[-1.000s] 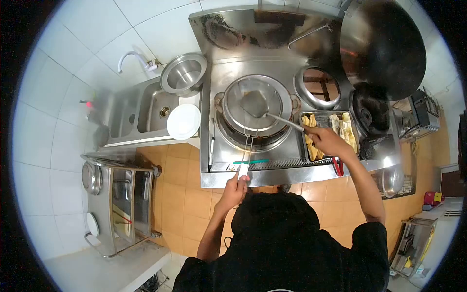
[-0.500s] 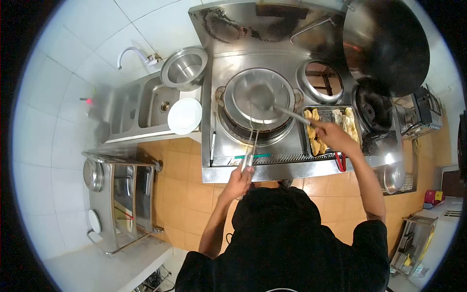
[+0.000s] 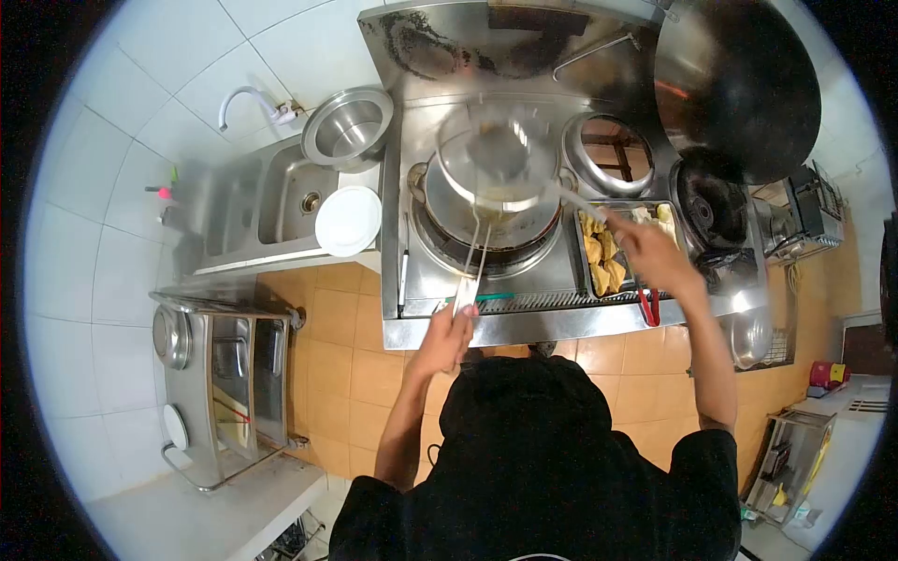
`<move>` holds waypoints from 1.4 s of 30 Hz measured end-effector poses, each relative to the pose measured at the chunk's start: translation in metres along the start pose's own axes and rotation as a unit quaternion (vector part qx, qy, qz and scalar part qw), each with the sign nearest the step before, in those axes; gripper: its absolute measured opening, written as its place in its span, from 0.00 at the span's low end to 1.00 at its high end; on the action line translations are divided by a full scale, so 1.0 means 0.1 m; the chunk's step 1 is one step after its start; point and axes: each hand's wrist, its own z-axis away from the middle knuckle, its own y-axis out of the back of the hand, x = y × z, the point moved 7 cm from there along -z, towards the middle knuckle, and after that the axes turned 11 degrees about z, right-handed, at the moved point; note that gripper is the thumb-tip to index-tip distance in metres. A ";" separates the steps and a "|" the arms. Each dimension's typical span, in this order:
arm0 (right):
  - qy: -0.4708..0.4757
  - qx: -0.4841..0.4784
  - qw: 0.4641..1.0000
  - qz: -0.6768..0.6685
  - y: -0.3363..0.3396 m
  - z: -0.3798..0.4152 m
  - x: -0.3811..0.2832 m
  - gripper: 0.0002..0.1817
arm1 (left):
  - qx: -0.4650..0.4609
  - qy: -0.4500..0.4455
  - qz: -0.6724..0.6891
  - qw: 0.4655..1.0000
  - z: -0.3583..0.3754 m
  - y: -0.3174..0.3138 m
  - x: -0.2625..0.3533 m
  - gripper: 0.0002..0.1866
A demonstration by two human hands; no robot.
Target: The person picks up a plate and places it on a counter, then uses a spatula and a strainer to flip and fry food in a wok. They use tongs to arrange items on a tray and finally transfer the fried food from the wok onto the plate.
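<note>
My right hand [image 3: 658, 257] is closed around the handle of a wide round strainer [image 3: 500, 178], blurred by motion, which hangs tilted over the far side of a large metal pot [image 3: 510, 232]. The pot sits on the left burner of the steel stove. My left hand [image 3: 447, 335] grips metal tongs [image 3: 467, 292] at the stove's front edge. Their arms reach forward over the pot, and the tips overlap the strainer's near rim in this view. Just below my right hand lies a tray [image 3: 585, 271] holding yellowish folded food pieces [image 3: 603, 257].
Red-handled tongs [image 3: 649, 307] hang at the tray's front edge. A big black wok [image 3: 739, 89] leans at the back right, beside a ring burner [image 3: 611, 154]. On the left are a white plate [image 3: 348, 222], a steel basin [image 3: 348, 131] and a sink [image 3: 290, 201].
The strainer has risen from the pot and moved toward the back of the stove, uncovering the pot's near part. My left hand and the tongs have shifted slightly left.
</note>
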 end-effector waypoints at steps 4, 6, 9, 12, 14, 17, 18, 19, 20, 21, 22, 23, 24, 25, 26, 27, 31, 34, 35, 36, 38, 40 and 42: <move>-0.003 -0.038 0.999 0.009 -0.64 -0.01 0.29 0.24 | -0.013 0.047 0.049 0.998 0.09 -0.01 -0.45 0.14; 0.005 -0.032 0.999 0.011 -0.58 -0.01 0.25 0.24 | -0.010 0.079 0.067 0.995 0.12 -0.01 -0.40 0.13; -0.006 -0.005 1.000 -0.018 0.09 0.07 -0.05 0.24 | -0.010 0.011 0.009 1.000 0.07 -0.01 0.30 0.13; -0.011 0.078 0.997 0.000 0.52 0.15 -0.30 0.24 | -0.024 -0.077 -0.005 0.997 0.06 0.01 0.74 0.12; -0.047 0.048 0.998 0.008 0.50 0.20 -0.35 0.23 | -0.015 -0.054 0.005 0.998 0.07 0.02 0.59 0.12; -0.032 0.002 0.999 0.007 -0.30 0.07 0.05 0.23 | -0.007 0.029 0.016 0.999 0.14 0.11 0.01 0.11; -0.027 -0.037 0.999 0.004 -0.55 0.07 0.10 0.23 | -0.011 0.045 0.026 0.999 0.16 0.14 -0.22 0.11; -0.012 -0.036 0.999 0.034 -0.70 0.09 0.11 0.23 | -0.016 0.043 0.024 0.999 0.19 0.15 -0.35 0.11; 0.004 -0.034 0.997 0.064 -0.78 0.09 0.10 0.24 | -0.032 0.049 0.038 0.998 0.19 0.15 -0.45 0.11; 0.013 -0.013 0.997 0.074 -0.77 0.09 0.09 0.23 | -0.045 0.059 0.053 0.996 0.20 0.15 -0.49 0.11; 0.013 -0.017 0.997 0.073 -0.71 0.08 0.04 0.23 | -0.044 0.063 0.054 0.996 0.20 0.13 -0.38 0.11; 0.004 0.006 1.000 0.023 -0.55 0.07 0.02 0.22 | -0.021 0.050 0.036 0.998 0.17 0.16 -0.23 0.11; -0.005 0.032 0.999 -0.026 -0.33 0.07 -0.02 0.22 | 0.002 0.035 0.016 0.999 0.13 0.17 -0.01 0.11; -0.027 0.035 0.999 0.002 -0.02 0.10 -0.17 0.22 | -0.003 0.027 0.010 1.000 0.11 0.17 0.26 0.11; -0.048 0.037 0.998 0.031 0.25 0.14 -0.31 0.22 | -0.002 -0.011 0.015 1.000 0.08 0.16 0.50 0.10; -0.047 0.034 0.998 0.033 0.33 0.17 -0.36 0.22 | -0.012 -0.032 0.005 0.999 0.08 0.15 0.75 0.10; -0.037 0.114 0.993 0.017 0.46 0.22 -0.49 0.22 | -0.026 -0.053 0.013 0.998 0.05 0.23 0.75 0.09; -0.051 0.034 0.998 -0.001 -0.22 0.22 -0.31 0.23 | -0.026 0.019 0.016 0.999 0.14 0.28 0.24 0.09; -0.041 0.026 0.999 0.021 -0.51 0.20 -0.17 0.24 | -0.027 0.053 0.039 0.997 0.16 0.30 0.00 0.10; -0.042 0.029 0.998 0.022 -0.66 0.21 -0.13 0.24 | -0.040 0.049 0.028 0.998 0.17 0.32 -0.21 0.11; -0.039 -0.007 0.999 0.005 -0.87 0.25 -0.12 0.24 | -0.053 0.066 0.030 0.996 0.21 0.31 -0.40 0.11; -0.055 -0.013 0.998 0.015 -0.73 0.32 -0.23 0.24 | -0.055 0.058 0.026 0.996 0.26 0.28 -0.25 0.11; -0.066 0.028 0.997 0.003 -0.50 0.36 -0.29 0.24 | -0.059 0.055 0.020 0.997 0.28 0.27 -0.08 0.10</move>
